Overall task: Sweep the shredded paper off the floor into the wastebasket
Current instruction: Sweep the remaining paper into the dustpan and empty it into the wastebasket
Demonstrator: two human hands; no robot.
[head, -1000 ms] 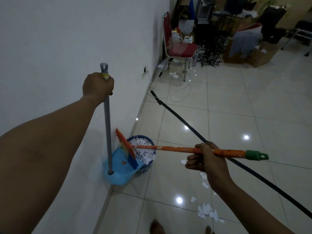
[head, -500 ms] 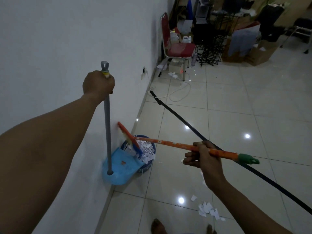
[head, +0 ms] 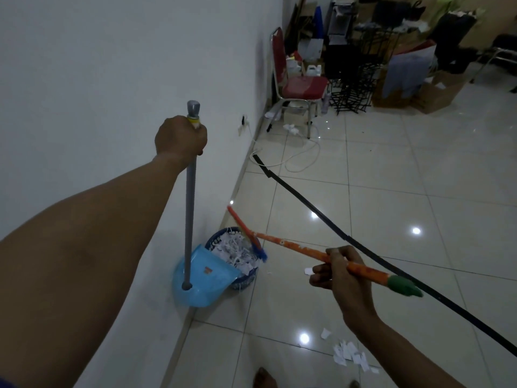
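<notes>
Both forearms bare, left hand and right hand ungloved, feet unshod

The dustpan covers the near side of the wastebasket, so only its far rim and right wall show. The left hand hides the part of the grey handle that it grips, and the right hand hides a short piece of the orange broomstick. The broom head is blurred. The black strip on the floor runs out of the right edge. Two feet are cut by the bottom edge. The dark pile behind the red chair is too dim to tell apart.
</notes>
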